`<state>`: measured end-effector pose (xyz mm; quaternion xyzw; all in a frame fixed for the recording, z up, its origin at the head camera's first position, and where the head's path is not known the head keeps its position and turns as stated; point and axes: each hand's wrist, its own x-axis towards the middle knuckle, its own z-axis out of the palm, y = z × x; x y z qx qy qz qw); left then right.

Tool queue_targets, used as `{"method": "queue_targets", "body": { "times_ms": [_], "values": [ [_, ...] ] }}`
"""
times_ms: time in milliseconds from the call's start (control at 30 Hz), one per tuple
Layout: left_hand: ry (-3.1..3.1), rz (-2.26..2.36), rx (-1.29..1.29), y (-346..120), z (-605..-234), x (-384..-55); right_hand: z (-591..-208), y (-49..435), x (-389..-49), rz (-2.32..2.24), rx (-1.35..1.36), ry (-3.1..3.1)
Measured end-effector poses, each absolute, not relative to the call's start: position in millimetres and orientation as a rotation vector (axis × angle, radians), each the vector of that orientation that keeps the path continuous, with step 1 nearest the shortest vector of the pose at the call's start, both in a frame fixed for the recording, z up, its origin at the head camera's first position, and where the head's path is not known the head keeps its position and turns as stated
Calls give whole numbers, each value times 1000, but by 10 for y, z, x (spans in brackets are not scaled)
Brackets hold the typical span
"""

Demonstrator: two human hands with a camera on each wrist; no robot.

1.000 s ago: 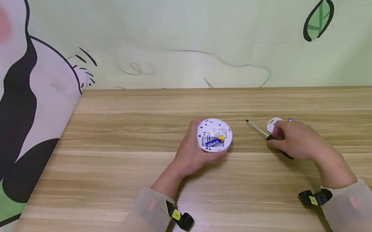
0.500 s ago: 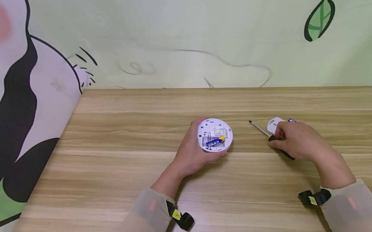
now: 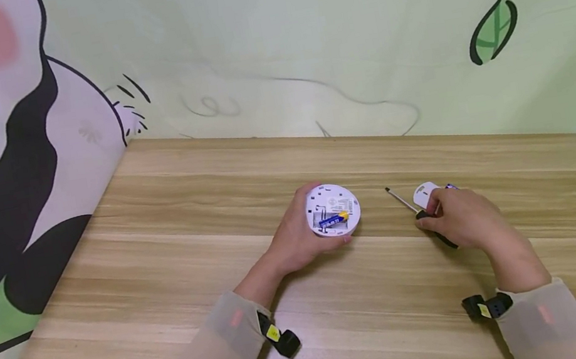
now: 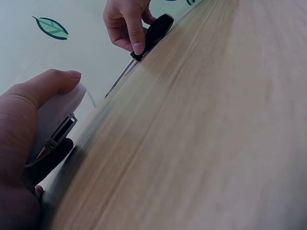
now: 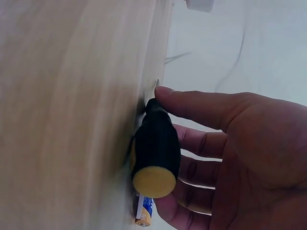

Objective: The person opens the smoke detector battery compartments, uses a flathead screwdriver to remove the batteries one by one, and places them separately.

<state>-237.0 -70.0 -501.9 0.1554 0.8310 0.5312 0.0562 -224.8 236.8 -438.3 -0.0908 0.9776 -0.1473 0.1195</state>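
In the head view my left hand [image 3: 292,236] grips a round white smoke alarm [image 3: 351,197] by its side, its back turned up. A blue battery with a yellow end [image 3: 332,220] lies slantwise over its open battery compartment. My right hand [image 3: 463,217] pinches a screwdriver [image 3: 403,201] at the front of its black handle, thumb on the near side. The right wrist view shows the handle's yellow butt [image 5: 154,181] facing the camera. The shaft lies low along the table, pointing away to the left; whether it touches the wood I cannot tell.
Beyond my right fingers lies a white slotted cover [image 3: 425,195], partly hidden by the hand. Beside it shows the end of another blue battery [image 3: 450,186], clearer in the right wrist view. The wooden table [image 3: 199,194] meets a printed cloth wall [image 3: 266,49] at the back.
The screwdriver has shifted slightly to the right with my right hand at its handle. My left hand and the smoke alarm have stayed in place.
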Motion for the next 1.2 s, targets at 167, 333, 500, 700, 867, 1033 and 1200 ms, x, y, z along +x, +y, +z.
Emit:
{"method": "queue_targets", "body": {
  "times_ms": [167,333,500,700,867,1033,1200],
  "values": [
    [2528,1600,467,-702,-5013,-2362,-4370,2362,-2247,-458,-252,2873],
    [2540,1584,464,-701,-5012,-2358,-4351,2342,-2246,-492,-244,2888],
    [2556,1565,473,-697,-5012,-2358,-4331,2331,-2230,-525,-242,2903],
    [2578,1545,503,-692,-5013,-2359,-4298,2306,-2218,-576,-267,2931],
    [2617,1485,534,-692,-5003,-2352,-4232,2213,-2182,-631,-333,2970],
    [2656,1407,560,-696,-5001,-2348,-4191,2024,-2138,-724,-460,2980],
    [2676,1338,604,-700,-5005,-2354,-4220,1847,-2099,-751,-539,2978]
  ]
}}
